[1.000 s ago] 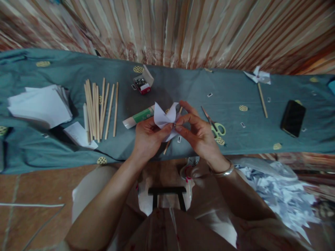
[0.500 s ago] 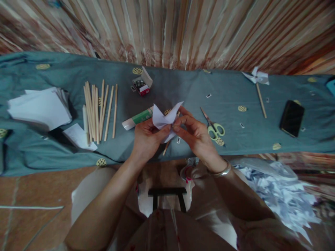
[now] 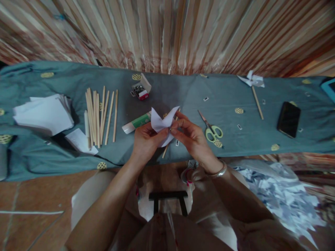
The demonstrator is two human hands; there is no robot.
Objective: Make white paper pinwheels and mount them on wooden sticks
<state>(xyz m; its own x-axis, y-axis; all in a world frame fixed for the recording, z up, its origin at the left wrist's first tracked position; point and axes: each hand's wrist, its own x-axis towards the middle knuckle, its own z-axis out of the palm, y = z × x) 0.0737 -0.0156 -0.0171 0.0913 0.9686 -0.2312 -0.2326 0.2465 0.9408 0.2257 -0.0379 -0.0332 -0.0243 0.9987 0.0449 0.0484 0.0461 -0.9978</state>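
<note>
Over the middle of the cloth, my left hand (image 3: 145, 142) is closed on a white paper pinwheel (image 3: 162, 122) whose blades fold up toward its centre. At that centre, my right hand (image 3: 195, 141) pinches a small shiny pin (image 3: 170, 129) between thumb and fingertip, close against my left thumb. The pin's point is hidden. Beneath the paper lies a wooden stick (image 3: 164, 152), partly covered by the hands. Just behind my left hand is a green and white glue tube (image 3: 137, 122). Green-handled scissors (image 3: 211, 129) rest to the right of my right hand.
An open small box of metal pins (image 3: 140, 91) stands behind the glue tube. Leftward lie several wooden sticks (image 3: 98, 118) and a paper stack (image 3: 44, 113). On the right are a finished pinwheel (image 3: 253, 82), a black phone (image 3: 289, 119) and, below, a bag of paper pieces (image 3: 285, 195).
The view has shifted slightly, so the table things sit a little lower. Both hands keep hold at the paper's centre, with only small finger movement.
</note>
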